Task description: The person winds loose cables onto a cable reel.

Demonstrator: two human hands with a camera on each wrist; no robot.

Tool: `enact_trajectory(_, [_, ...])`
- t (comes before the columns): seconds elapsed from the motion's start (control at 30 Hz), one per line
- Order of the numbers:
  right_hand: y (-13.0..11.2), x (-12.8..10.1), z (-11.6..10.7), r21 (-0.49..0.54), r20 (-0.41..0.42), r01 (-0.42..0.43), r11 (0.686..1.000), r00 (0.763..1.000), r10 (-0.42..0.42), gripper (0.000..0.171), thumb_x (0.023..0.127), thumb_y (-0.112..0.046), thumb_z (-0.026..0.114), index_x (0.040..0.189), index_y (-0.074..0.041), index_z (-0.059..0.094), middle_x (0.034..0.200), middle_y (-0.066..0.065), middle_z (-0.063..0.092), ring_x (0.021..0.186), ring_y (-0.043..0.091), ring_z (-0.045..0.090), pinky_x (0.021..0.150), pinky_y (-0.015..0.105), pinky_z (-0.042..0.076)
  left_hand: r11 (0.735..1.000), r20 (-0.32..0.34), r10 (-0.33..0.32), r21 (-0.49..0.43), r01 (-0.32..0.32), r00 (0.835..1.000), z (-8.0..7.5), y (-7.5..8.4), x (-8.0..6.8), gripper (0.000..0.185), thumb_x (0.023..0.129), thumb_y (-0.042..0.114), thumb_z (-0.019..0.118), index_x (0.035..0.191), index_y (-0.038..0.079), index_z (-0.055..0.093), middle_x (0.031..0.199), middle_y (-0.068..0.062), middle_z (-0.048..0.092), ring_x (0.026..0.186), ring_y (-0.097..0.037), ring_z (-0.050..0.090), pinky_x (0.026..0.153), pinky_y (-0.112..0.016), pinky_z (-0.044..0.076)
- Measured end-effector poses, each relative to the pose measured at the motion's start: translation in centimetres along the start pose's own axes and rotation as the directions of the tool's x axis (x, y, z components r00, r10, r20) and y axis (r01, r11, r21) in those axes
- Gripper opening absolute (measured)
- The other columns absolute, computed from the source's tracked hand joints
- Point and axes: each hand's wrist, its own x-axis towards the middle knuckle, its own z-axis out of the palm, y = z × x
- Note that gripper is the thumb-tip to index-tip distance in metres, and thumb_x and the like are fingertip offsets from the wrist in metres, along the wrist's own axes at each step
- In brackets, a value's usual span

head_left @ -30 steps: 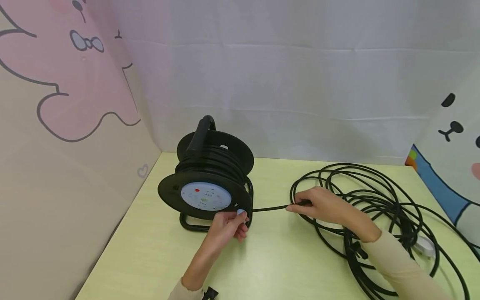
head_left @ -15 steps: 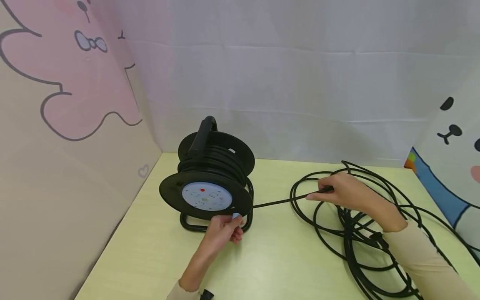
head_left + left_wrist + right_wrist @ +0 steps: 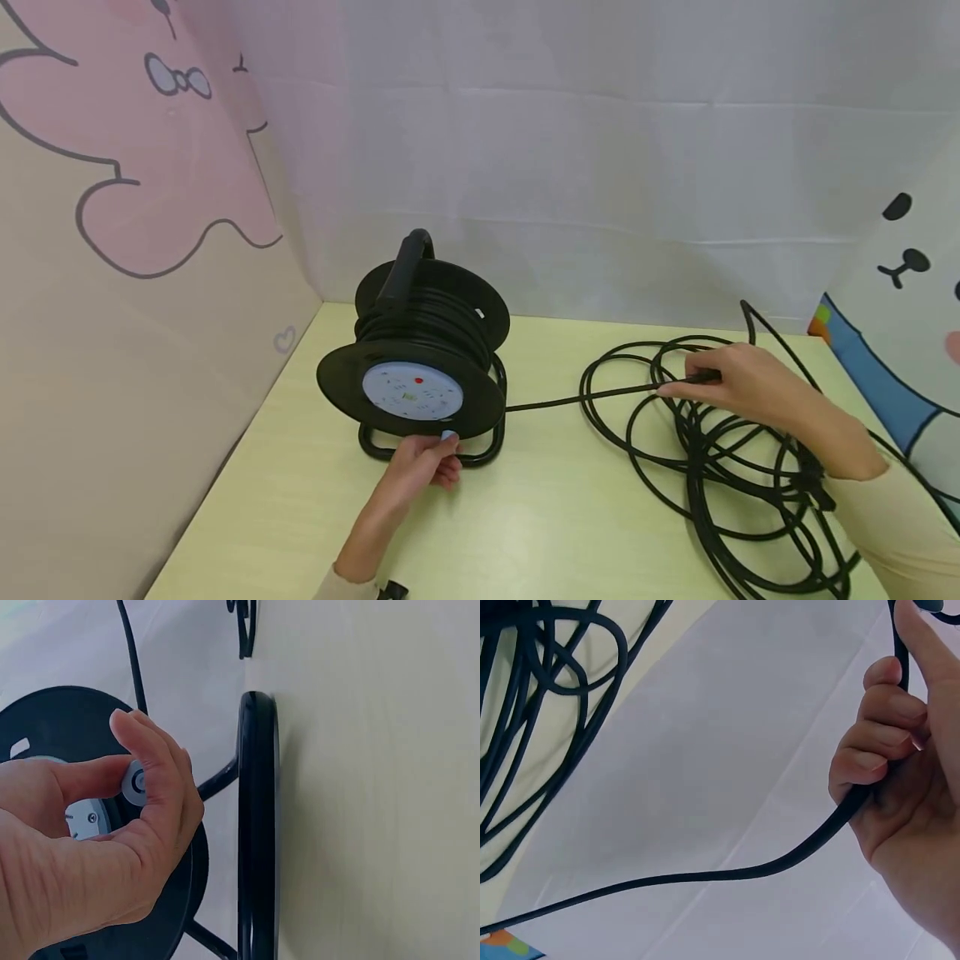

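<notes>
A black cable reel [image 3: 341,387] stands upright at left of centre in the head view, with cable wound round its drum. Its front disc has a pale round socket panel [image 3: 408,400] and a red button. My left hand [image 3: 416,467] pinches a small grey-blue knob [image 3: 133,782] at the disc's lower edge between thumb and finger. From the reel's right side the black cable [image 3: 573,402] stretches, nearly straight, to my right hand [image 3: 761,387], whose fingers are curled round it. In the right wrist view the cable [image 3: 705,876] trails down and left from below the fist.
Loose coils of cable [image 3: 693,467] lie piled on the right of the pale yellow table [image 3: 510,542], beneath my right hand and forearm. A white sheet [image 3: 562,208] hangs behind, and a patterned panel [image 3: 195,192] rises on the left.
My right hand has moved right, and the stretch of cable between it and the reel is longer. My left hand has moved left with the knob; the disc has turned clockwise.
</notes>
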Motion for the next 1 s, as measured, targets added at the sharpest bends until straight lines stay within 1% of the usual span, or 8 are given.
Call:
enact_trajectory(0.13, [0.4, -0.9, -0.9, -0.064, -0.027, 0.007, 0.998, 1.000, -0.008, 0.032, 0.085, -0.037, 0.083, 0.071, -0.027, 0.057, 0.056, -0.019, 0.037, 0.048, -0.003, 0.029, 0.050, 0.022, 0.029, 1.000, -0.032, -0.022, -0.001, 0.022, 0.999, -0.9, -0.3, -0.1, 0.033, 0.103, 0.016, 0.059, 0.104, -0.017, 0.065, 0.073, -0.004, 0.064, 0.062, -0.010, 0.063, 0.058, -0.022, 0.056])
enact_trajectory(0.3, [0.7, -1.9, -1.9, -0.143, -0.064, 0.005, 0.990, 0.998, -0.015, 0.028, 0.083, -0.039, 0.085, 0.072, -0.028, 0.061, 0.057, -0.021, 0.043, 0.049, -0.004, 0.031, 0.049, 0.022, 0.030, 0.999, -0.110, -0.045, -0.002, 0.045, 0.993, -2.2, -0.5, -0.5, 0.031, 0.103, 0.014, 0.059, 0.103, -0.017, 0.066, 0.071, -0.004, 0.064, 0.061, -0.011, 0.063, 0.057, -0.022, 0.056])
enact_trajectory(0.4, [0.7, -2.5, -2.4, -0.178, -0.076, 0.001, 0.984, 0.997, -0.015, 0.029, 0.081, -0.040, 0.086, 0.072, -0.029, 0.061, 0.057, -0.021, 0.041, 0.048, -0.004, 0.030, 0.047, 0.021, 0.029, 0.999, -0.147, -0.053, 0.001, 0.054, 0.988, -3.1, -0.5, -0.7, 0.031, 0.103, 0.013, 0.059, 0.102, -0.016, 0.067, 0.071, -0.004, 0.064, 0.060, -0.011, 0.063, 0.057, -0.022, 0.056])
enact_trajectory(0.5, [0.8, -3.1, -2.9, -0.196, -0.095, 0.001, 0.981, 0.995, -0.020, 0.030, 0.080, -0.042, 0.086, 0.071, -0.030, 0.060, 0.057, -0.022, 0.040, 0.048, -0.005, 0.028, 0.045, 0.021, 0.027, 0.998, -0.168, -0.060, 0.001, 0.061, 0.984, -4.3, -0.4, -1.0, 0.030, 0.104, 0.013, 0.058, 0.102, -0.016, 0.067, 0.072, -0.005, 0.064, 0.061, -0.012, 0.063, 0.058, -0.022, 0.056])
enact_trajectory(0.57, [1.1, -3.5, -3.2, -0.202, -0.108, -0.008, 0.979, 0.994, -0.014, 0.030, 0.079, -0.042, 0.087, 0.070, -0.031, 0.060, 0.057, -0.023, 0.040, 0.047, -0.005, 0.027, 0.045, 0.021, 0.026, 0.998, -0.183, -0.065, -0.003, 0.066, 0.981, -5.2, -0.2, -1.2, 0.030, 0.104, 0.014, 0.058, 0.102, -0.015, 0.067, 0.073, -0.005, 0.064, 0.062, -0.012, 0.063, 0.059, -0.022, 0.057])
enact_trajectory(0.7, [1.7, -4.5, -3.4, -0.191, -0.135, -0.013, 0.982, 0.991, -0.013, 0.031, 0.078, -0.039, 0.088, 0.070, -0.033, 0.059, 0.057, -0.025, 0.039, 0.047, -0.006, 0.026, 0.045, 0.021, 0.026, 0.998, -0.214, -0.065, 0.004, 0.067, 0.975, -7.2, 0.3, -1.7, 0.032, 0.105, 0.014, 0.057, 0.108, -0.016, 0.065, 0.079, -0.006, 0.065, 0.067, -0.013, 0.064, 0.063, -0.023, 0.058])
enact_trajectory(0.9, [2.3, -5.5, -3.1, -0.126, -0.114, -0.069, 0.990, 0.992, 0.055, 0.028, 0.084, -0.030, 0.085, 0.071, -0.033, 0.060, 0.057, -0.024, 0.038, 0.048, -0.004, 0.028, 0.049, 0.022, 0.028, 0.998, -0.241, -0.050, 0.012, 0.055, 0.969, -9.9, 2.0, -2.6, 0.037, 0.108, 0.016, 0.054, 0.121, -0.017, 0.061, 0.082, -0.004, 0.066, 0.069, -0.011, 0.066, 0.065, -0.022, 0.059])
enact_trajectory(1.0, [2.4, -5.4, -2.7, -0.098, -0.100, -0.078, 0.992, 0.993, 0.068, 0.025, 0.086, -0.028, 0.084, 0.074, -0.033, 0.062, 0.056, -0.023, 0.036, 0.048, -0.004, 0.028, 0.049, 0.022, 0.027, 0.999, -0.255, -0.034, -0.001, 0.035, 0.966, -10.8, 3.0, -2.9, 0.037, 0.108, 0.017, 0.054, 0.120, -0.018, 0.061, 0.079, -0.002, 0.066, 0.067, -0.010, 0.066, 0.065, -0.022, 0.059])
